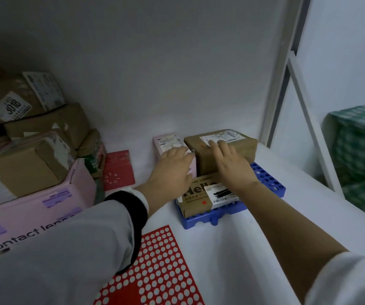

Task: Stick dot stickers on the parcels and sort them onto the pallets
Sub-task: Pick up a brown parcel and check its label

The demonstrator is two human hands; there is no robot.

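Note:
A blue pallet (267, 179) lies on the white table at centre right. On it stand a pink parcel (168, 140), a larger brown parcel (240, 146) and, in front, a flat brown "Hello" parcel (195, 200) with a red dot on it. My left hand (172, 168) rests flat on the pink parcel, fingers spread. My right hand (229, 164) lies flat on the brown parcel's top and front. A red sticker sheet (155, 271) with most dots peeled off lies near the table's front edge.
A pile of brown parcels (34, 128) fills the left, with a pink "Contact lens" box (29, 219) in front. A red envelope (117, 170) lies beside the pile. A white frame post (287, 73) and a green checked cloth (361, 155) are at the right.

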